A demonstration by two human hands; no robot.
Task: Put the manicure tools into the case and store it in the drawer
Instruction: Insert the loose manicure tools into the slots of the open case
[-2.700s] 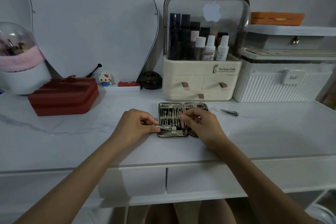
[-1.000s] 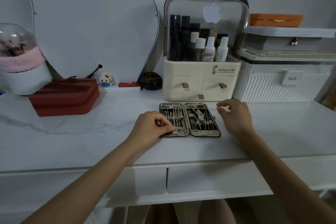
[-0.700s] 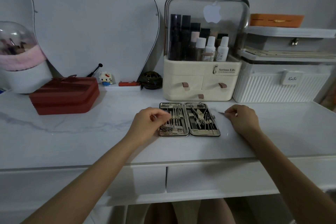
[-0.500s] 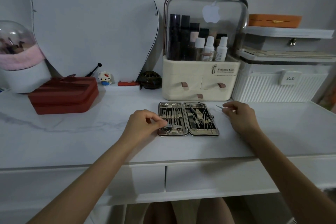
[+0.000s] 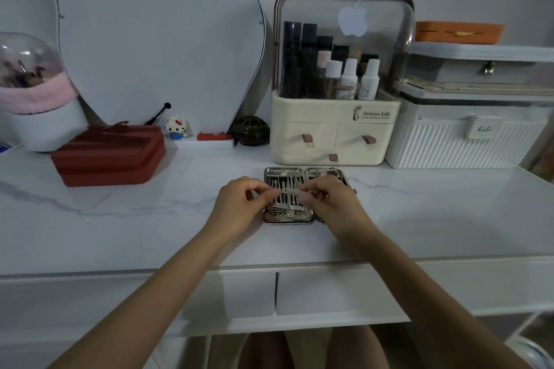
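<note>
A white marbled surface (image 5: 120, 219) carries, at its far edge, a cream cosmetics organiser (image 5: 335, 129) with a clear lid. Just near of it lies the open manicure case (image 5: 287, 216), tools strapped in its two halves. Over its left half, the left hand (image 5: 239, 207) and right hand (image 5: 338, 204) each pinch one end of a small metal tool (image 5: 289, 192), held level above the case.
</note>
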